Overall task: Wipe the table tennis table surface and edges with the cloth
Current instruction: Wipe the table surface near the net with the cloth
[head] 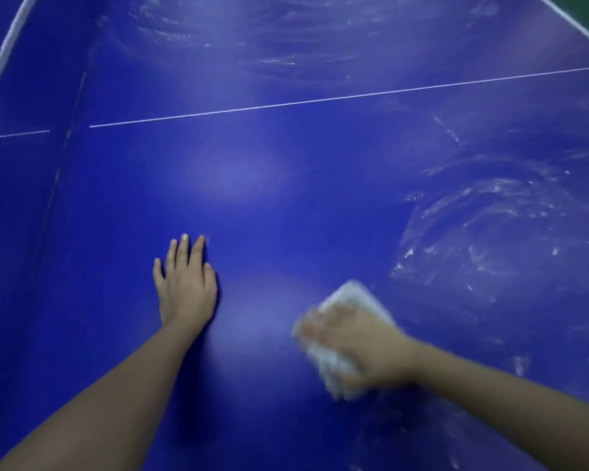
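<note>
- Well underway, by the look of it: showed pale swirled streaks [490, 232] over the right side and far end of the desk [286, 198], so probably wiped there already.
- Gripped the white cloth [354, 295] in the right hand [357, 338], fingers curled over it, all blurred, low on the near right of the desk.
- Rested the left hand [186, 287] flat beside it, fingers straight, holding nothing.
- Looked unstreaked across the middle and left; likely left to do, edges included.
</note>
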